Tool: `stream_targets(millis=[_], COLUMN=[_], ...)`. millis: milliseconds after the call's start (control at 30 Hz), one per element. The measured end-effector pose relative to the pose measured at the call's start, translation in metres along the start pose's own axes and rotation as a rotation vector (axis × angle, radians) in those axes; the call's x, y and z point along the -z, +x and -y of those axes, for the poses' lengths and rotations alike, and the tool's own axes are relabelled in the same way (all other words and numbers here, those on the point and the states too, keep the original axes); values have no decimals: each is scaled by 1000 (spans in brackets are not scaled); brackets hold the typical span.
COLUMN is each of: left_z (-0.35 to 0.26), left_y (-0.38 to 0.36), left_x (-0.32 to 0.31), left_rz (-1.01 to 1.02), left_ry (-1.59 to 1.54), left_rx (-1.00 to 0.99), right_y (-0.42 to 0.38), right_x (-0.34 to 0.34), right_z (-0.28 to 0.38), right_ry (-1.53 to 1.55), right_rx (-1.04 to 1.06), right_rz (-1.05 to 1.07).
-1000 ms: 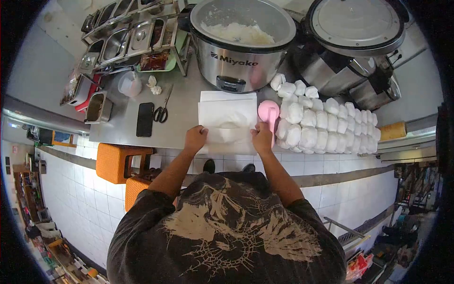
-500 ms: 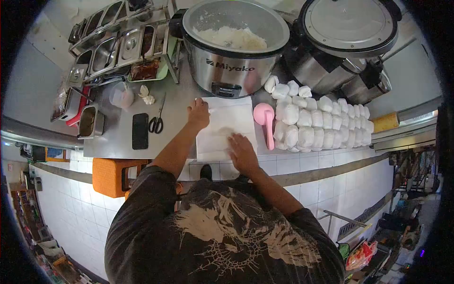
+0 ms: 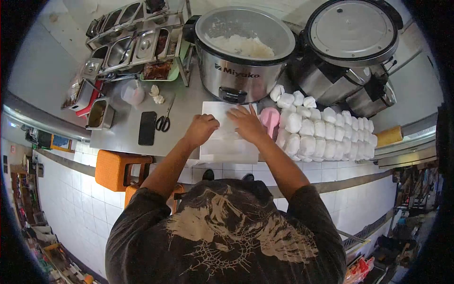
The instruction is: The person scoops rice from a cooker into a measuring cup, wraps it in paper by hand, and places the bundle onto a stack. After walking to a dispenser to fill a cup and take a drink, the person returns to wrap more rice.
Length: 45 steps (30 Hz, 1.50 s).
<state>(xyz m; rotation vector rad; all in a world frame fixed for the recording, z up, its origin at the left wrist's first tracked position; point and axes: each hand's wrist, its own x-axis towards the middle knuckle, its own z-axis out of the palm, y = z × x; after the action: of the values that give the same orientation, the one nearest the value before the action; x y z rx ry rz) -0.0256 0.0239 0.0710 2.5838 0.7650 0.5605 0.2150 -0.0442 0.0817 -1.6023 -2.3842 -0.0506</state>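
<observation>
Stainless-steel worktop (image 3: 124,132), bright and reflective, its far side partly hidden by the equipment on it. One stack of white rectangular paper sheets (image 3: 229,150), at the front edge, directly before the person; number of sheets not distinguishable, upper part partly covered by both hands. Left hand (image 3: 203,128): fingers bent, at the stack's left side; fingertips too indistinct to tell whether they pinch a sheet. Right hand (image 3: 247,124): unclenched, fingers spread over the upper right of the paper, grasping nothing visible; palm hidden. One pink plastic scoop (image 3: 270,116), just beside the right hand, its lower handle partly obscured by the wrist. Many white wrapped bundles (image 3: 326,132), in packed rows to the right; contents concealed. One large silver cooker marked "Miyako" (image 3: 241,78), behind the paper, open, holding white rice (image 3: 243,46). Left of the paper: black-handled scissors (image 3: 163,123), black phone (image 3: 147,128), translucent plastic cup (image 3: 133,93), contents unclear. Farther left: racked steel pans (image 3: 120,51), several contents too dark to identify.
</observation>
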Motion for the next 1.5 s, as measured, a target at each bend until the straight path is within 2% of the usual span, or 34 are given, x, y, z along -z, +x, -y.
stream_targets(millis=[33,133,233,267,333,400,467,500,567,667,700,800,833,933,1000,1100,1167,1233,1300,1333,1400,1500], left_z=[-7,-18,-61,-70,-85,-88,-94,-97,-91,-69,-65,-55,-45,-44,-47,-50,-32,-6,-23,-30,-23,-27], left_y=[-5,-27,-37,-38,-39,-50,-61,-65,-74,-86,-86,-85,-88,-81,-69,-40,-24,-16,0,8,1,-9], left_x=[4,11,32,21,-14,-72,-92,-94,-102,-110,-114,-115,-123,-122,-101,-59,-53,-66,-62,-59,-72,-83], left_rz=[3,163,211,206,196,212,244,272,322,176,268,284,244,305,420,509,524,521,455,421,313,239], left_ry=[29,211,223,252,313,265,210,181,120,-1,155,161,127,204,187,240,229,143,124,114,126,201], left_rx=[-12,-12,136,113,71,129,199,242,341,398,412,497,470,479,460,378,314,257,432,518,483,436], right_y=[5,-5,-46,-58,-74,-87,-94,-97,-108,-116,-117,-115,-112,-102,-91,-67,-71,-65,-47,-44,-42,-54], right_x=[3,-6,-23,-26,-41,-57,-65,-61,-65,-76,-78,-72,-67,-54,-42,4,-61,-76,-49,-49,-56,-65], right_z=[-2,-5,18,25,35,48,58,59,65,65,63,66,63,54,43,25,-12,-18,-3,-4,-7,-5], right_ry=[-65,-21,40,65,89,153,247,269,290,263,240,221,218,225,245,178,365,433,375,369,362,360], right_rx=[21,180,99,69,39,-37,-155,-173,-308,-407,-421,-452,-428,-339,-272,-192,-201,-285,-448,-455,-472,-347], right_rz=[267,408,274,211,212,183,123,223,196,235,261,255,299,428,503,739,510,343,230,261,327,165])
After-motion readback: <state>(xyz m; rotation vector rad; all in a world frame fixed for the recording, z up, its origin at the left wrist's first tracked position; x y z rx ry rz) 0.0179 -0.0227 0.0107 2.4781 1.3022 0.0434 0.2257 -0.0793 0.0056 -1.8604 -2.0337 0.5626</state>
